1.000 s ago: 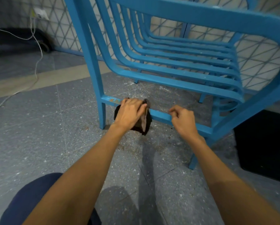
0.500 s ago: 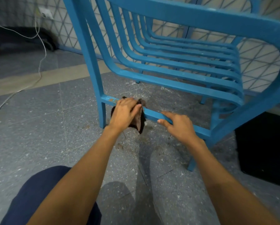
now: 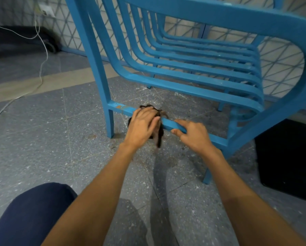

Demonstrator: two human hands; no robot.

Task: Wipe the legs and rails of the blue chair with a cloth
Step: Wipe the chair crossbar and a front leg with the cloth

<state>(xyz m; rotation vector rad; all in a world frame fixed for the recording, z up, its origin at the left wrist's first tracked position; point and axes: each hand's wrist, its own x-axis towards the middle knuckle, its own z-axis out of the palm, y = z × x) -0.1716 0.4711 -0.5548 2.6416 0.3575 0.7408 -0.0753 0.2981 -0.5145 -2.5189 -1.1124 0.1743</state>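
My left hand [image 3: 142, 125] hides most of the blurred cloth [image 3: 159, 134] it presses against the rail [image 3: 171, 124], my right hand [image 3: 193, 134] pinching that rail beside it, bare floor [image 3: 51, 148] to the left.

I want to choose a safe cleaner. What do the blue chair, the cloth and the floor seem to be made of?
Blue chair: probably painted metal or wood; a chipped orange-brown spot on the lower rail shows paint over something, the base unclear.
Cloth: dark soft fabric, limp and bunched under the left hand.
Floor: grey speckled tiles, terrazzo-like, matte, with visible joints.
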